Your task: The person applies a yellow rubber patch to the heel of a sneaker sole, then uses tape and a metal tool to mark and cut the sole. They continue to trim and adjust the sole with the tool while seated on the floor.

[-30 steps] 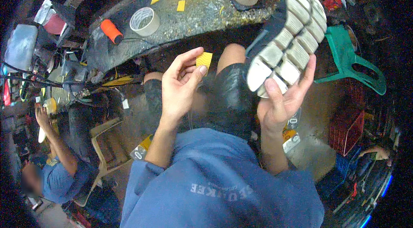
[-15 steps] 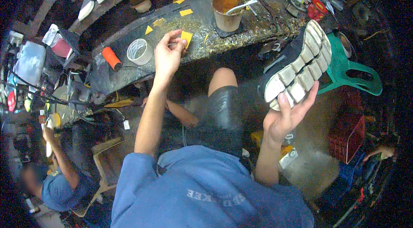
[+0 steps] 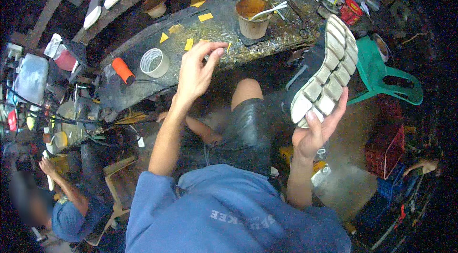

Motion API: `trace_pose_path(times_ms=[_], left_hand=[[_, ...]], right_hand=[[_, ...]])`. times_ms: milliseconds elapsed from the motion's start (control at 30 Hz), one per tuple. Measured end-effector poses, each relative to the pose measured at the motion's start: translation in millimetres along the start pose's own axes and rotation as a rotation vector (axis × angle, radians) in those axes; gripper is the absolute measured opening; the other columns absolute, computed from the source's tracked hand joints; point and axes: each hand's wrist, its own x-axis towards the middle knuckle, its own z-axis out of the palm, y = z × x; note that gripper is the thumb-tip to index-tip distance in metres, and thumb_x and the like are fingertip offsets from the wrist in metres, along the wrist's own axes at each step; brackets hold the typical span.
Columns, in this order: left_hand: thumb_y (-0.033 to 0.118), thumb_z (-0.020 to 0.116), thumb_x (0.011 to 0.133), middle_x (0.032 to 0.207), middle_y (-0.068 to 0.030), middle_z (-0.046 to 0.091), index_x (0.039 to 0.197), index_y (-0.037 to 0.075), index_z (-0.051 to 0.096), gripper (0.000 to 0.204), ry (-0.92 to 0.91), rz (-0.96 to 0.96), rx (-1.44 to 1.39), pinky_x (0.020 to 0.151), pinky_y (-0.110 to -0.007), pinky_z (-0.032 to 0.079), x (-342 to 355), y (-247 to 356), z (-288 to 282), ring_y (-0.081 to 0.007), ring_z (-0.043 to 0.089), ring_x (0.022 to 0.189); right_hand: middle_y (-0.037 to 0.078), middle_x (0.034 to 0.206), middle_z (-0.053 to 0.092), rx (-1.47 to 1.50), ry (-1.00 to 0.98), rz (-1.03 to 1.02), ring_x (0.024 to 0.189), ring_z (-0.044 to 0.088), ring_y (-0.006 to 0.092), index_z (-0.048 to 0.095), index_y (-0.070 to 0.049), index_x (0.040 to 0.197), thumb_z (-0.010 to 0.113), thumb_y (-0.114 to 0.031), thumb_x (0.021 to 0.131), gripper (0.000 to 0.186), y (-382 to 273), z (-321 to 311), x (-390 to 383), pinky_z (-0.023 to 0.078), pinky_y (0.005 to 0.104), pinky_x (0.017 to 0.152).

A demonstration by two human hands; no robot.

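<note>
My right hand (image 3: 315, 133) grips a shoe (image 3: 329, 69) by one end, thumb on the pale, blocky sole, with part of the dark upper showing behind it. Over the front of the bench, my left hand (image 3: 198, 69) reaches with its thumb and index finger a little apart. The index fingertip is at a thin yellow sliver (image 3: 229, 47); whether they touch I cannot tell. Just behind that hand a yellow piece (image 3: 189, 44) lies on the bench. Further back stands a glue-stained pot (image 3: 253, 26), with a white-handled tool (image 3: 269, 10) leaning in it.
The dark, crusted bench (image 3: 129, 50) carries a tape roll (image 3: 154, 63), an orange cylinder (image 3: 123, 70) and several yellow scraps. A green plastic stool (image 3: 381, 74) and a red crate (image 3: 385, 150) stand at the right. A co-worker (image 3: 74, 215) sits at the lower left, holding a white strip.
My left hand has let go of the yellow piece, which now lies on the bench, and has moved right to the sliver. The shoe has shifted slightly left in my right hand.
</note>
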Motion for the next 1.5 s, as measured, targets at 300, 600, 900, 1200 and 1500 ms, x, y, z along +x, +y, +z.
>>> trace_pose_path(times_ms=[300,600,900,1200,1500], left_hand=[[0.068,0.084,0.078,0.168,-0.0186,0.028,0.167,0.004,0.011,0.132,-0.079,-0.196,-1.1,0.128,-0.05,0.023,-113,55,18,-0.0316,0.029,0.156],[0.054,0.073,0.091,0.157,-0.0189,0.039,0.159,0.004,0.022,0.099,0.319,-0.298,-1.168,0.122,-0.046,0.036,-165,18,-2,-0.0315,0.044,0.146],[0.028,0.058,0.11,0.154,-0.0098,0.053,0.163,0.006,0.035,0.062,0.239,-0.503,-1.375,0.12,-0.038,0.039,-166,13,-14,-0.0211,0.051,0.141],[0.04,0.08,0.09,0.167,-0.0146,0.038,0.17,0.004,0.016,0.109,0.147,-0.425,-1.499,0.127,-0.041,0.031,-187,5,-4,-0.0289,0.04,0.153],[0.048,0.088,0.082,0.163,-0.0206,0.042,0.167,-0.008,0.017,0.124,0.287,-0.33,-1.147,0.124,-0.041,0.036,-196,15,-25,-0.0285,0.048,0.148]], right_hand=[[0.024,0.166,0.031,-0.239,-0.377,0.12,0.154,0.035,0.0356,0.015,0.005,0.165,0.083,-0.024,0.076,0.116,5,33,-48,0.027,0.0483,0.128],[0.021,0.166,0.032,-0.095,-0.741,0.342,0.154,0.036,0.0332,0.017,0.002,0.166,0.087,-0.024,0.076,0.117,46,83,-79,0.027,0.0458,0.128],[0.021,0.167,0.033,0.097,-0.611,0.67,0.154,0.036,0.033,0.009,0.002,0.167,0.08,-0.018,0.083,0.112,35,105,-94,0.028,0.0454,0.128],[0.024,0.168,0.025,-0.009,-0.665,0.642,0.157,0.029,0.0347,0.001,-0.001,0.168,0.083,-0.021,0.083,0.12,23,85,-100,0.023,0.0482,0.129],[0.02,0.167,0.031,0.088,-0.648,0.808,0.155,0.033,0.0321,0.001,-0.007,0.168,0.085,-0.017,0.091,0.115,41,78,-130,0.026,0.0473,0.128]])
